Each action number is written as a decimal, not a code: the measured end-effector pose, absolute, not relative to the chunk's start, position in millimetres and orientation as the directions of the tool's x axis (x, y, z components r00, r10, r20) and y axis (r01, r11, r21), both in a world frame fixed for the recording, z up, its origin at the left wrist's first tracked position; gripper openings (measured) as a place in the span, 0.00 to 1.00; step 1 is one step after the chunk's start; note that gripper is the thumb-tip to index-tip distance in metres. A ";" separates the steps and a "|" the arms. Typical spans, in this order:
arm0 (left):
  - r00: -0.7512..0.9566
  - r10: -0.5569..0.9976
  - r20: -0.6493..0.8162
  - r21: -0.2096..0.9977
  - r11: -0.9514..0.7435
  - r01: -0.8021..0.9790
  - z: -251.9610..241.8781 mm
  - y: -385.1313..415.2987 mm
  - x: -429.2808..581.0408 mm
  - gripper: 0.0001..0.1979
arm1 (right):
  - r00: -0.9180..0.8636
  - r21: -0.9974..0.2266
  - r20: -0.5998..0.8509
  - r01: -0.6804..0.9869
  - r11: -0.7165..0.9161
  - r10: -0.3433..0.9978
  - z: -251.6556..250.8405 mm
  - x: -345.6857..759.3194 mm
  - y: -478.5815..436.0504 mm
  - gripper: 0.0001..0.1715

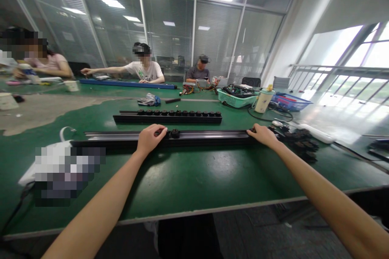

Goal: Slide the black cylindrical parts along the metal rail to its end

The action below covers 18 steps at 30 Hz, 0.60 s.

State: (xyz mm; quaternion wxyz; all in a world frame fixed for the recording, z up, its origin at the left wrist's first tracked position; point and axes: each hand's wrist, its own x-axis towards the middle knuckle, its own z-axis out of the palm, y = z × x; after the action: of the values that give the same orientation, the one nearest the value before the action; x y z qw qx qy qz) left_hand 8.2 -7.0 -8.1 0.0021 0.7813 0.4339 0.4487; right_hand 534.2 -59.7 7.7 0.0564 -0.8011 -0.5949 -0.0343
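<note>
A long black metal rail with a shiny inner channel lies crosswise in front of me. My left hand is closed at the rail's channel, its fingers round a small black part that they mostly cover. Just right of those fingertips, a black knob-like part sits in the channel. At the rail's right end my right hand is pinched closed; the fingers hide most of what they grip. Beside it lies a pile of black parts.
Behind the rail lies a second black rail with a row of black parts. A green basket, a yellowish cup and a blue basket stand at the back right. A white bag lies left. Several people sit across the table.
</note>
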 end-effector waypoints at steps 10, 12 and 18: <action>0.213 0.679 0.703 0.391 -0.618 0.682 -6.6 -8.1 9.3 0.17 | 0.318 -0.007 0.108 0.948 -0.319 0.942 9.4 564.6 -63.8 0.25; 0.211 0.680 0.702 0.392 -0.616 0.683 -6.6 -8.3 9.3 0.17 | 0.325 -0.012 0.115 0.945 -0.325 0.939 7.8 571.3 -63.3 0.25; 0.216 0.676 0.705 0.390 -0.623 0.678 -8.4 -7.6 8.0 0.17 | 0.362 -0.008 0.130 0.931 -0.364 0.923 1.5 597.2 -63.3 0.26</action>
State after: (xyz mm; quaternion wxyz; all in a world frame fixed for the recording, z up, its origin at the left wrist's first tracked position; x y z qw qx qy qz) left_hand 8.0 -7.6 -8.4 -0.0009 0.7797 0.4339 0.4513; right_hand 597.2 -63.3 1.5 0.0400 -0.8243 -0.5624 -0.0513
